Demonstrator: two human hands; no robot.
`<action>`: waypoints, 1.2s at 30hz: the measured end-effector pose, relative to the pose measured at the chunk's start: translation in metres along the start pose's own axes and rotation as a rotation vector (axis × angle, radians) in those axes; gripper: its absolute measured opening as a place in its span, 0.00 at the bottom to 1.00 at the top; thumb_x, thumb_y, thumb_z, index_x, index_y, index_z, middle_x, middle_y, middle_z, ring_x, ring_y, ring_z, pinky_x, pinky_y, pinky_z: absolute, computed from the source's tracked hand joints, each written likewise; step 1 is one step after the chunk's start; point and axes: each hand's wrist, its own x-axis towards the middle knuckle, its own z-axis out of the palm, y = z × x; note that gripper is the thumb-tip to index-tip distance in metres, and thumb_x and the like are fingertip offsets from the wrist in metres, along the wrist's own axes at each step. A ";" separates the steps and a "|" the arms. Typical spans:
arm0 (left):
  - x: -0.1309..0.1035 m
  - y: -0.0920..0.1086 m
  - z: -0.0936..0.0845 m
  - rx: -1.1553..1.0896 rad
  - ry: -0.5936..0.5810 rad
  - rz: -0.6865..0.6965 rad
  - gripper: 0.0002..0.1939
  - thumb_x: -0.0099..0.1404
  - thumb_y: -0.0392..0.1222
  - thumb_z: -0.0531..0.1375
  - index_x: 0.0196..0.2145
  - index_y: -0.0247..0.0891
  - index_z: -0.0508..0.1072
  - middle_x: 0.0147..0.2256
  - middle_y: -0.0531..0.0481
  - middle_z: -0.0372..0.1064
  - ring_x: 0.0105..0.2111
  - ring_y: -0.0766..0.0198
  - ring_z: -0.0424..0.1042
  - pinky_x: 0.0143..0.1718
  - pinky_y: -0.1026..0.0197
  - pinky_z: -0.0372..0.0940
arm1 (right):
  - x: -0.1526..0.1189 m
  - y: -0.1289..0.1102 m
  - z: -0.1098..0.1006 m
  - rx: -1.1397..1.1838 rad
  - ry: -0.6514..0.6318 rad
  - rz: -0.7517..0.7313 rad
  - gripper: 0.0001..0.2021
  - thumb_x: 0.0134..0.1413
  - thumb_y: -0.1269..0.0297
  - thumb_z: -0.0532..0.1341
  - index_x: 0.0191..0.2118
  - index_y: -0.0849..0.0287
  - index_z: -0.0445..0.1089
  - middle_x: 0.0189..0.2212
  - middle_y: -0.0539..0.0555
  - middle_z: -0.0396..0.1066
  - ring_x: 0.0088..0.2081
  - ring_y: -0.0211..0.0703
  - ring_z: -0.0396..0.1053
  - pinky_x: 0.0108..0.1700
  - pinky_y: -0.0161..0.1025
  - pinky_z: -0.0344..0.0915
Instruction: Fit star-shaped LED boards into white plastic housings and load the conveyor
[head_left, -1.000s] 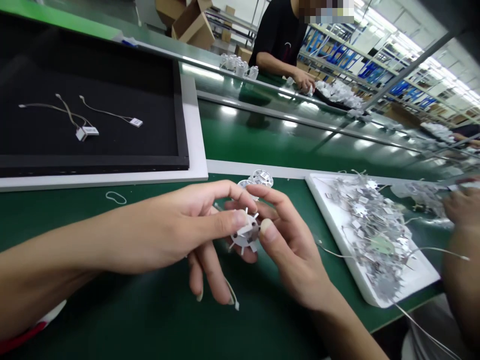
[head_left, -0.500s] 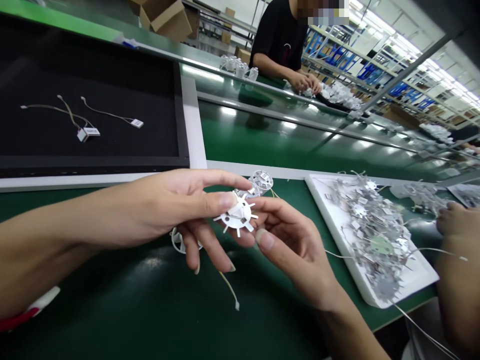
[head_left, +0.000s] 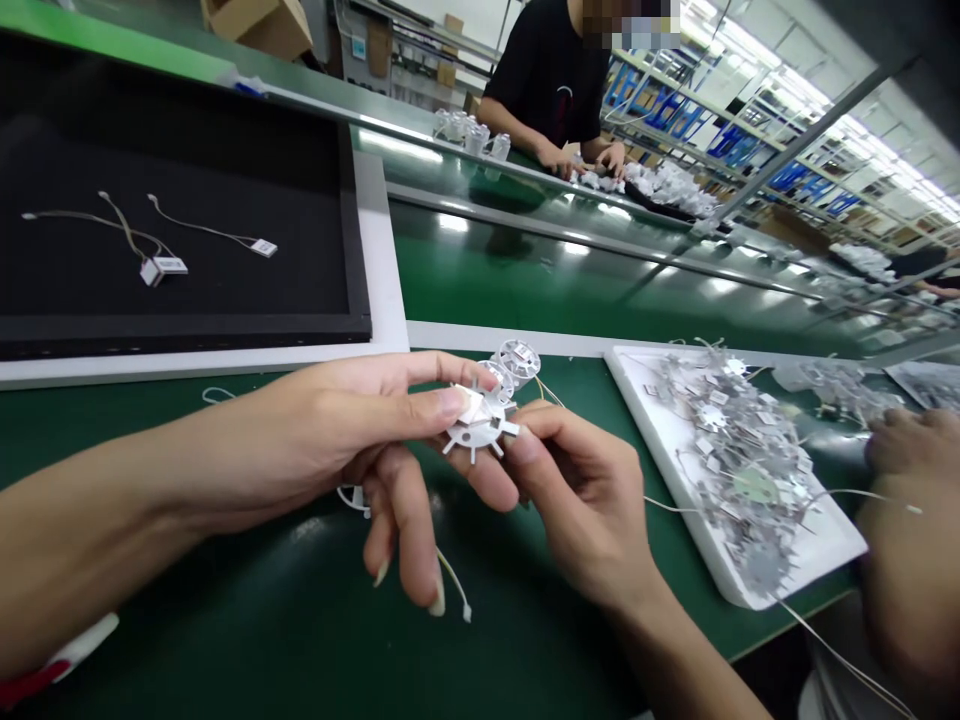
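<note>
My left hand (head_left: 382, 425) holds a white spoked disc (head_left: 480, 435) between thumb and fingers. Under that thumb, a small white square piece (head_left: 469, 404) lies on the disc's face. My right hand (head_left: 585, 490) is closed, thumb and index finger pinching the disc's right edge near a wider tab. A thin cable (head_left: 456, 580) with a small white plug hangs below the left fingers. Just behind the disc stand clear round plastic holders (head_left: 519, 360). Another round part (head_left: 351, 497) is mostly hidden beneath my left hand.
At right, a white foam tray (head_left: 720, 575) bears a heap of discs and cables; another person's hand (head_left: 919, 460) is beside it. A black panel (head_left: 247, 130) at left holds several cabled pieces (head_left: 166, 265). A red-and-white tool (head_left: 60, 665) lies lower left. A co-worker (head_left: 547, 90) works across the bench.
My right thumb and index finger have closed on the disc's edge. The disc has tilted and turned slightly, uncovering more of the square piece. The co-worker's hands have moved apart.
</note>
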 end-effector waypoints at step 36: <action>0.012 -0.018 -0.004 -0.215 -0.079 0.017 0.41 0.78 0.44 0.67 0.77 0.47 0.49 0.40 0.46 0.85 0.29 0.61 0.84 0.30 0.71 0.77 | 0.001 -0.003 -0.002 0.218 -0.056 0.204 0.06 0.68 0.67 0.68 0.36 0.56 0.75 0.28 0.47 0.77 0.26 0.34 0.72 0.29 0.30 0.69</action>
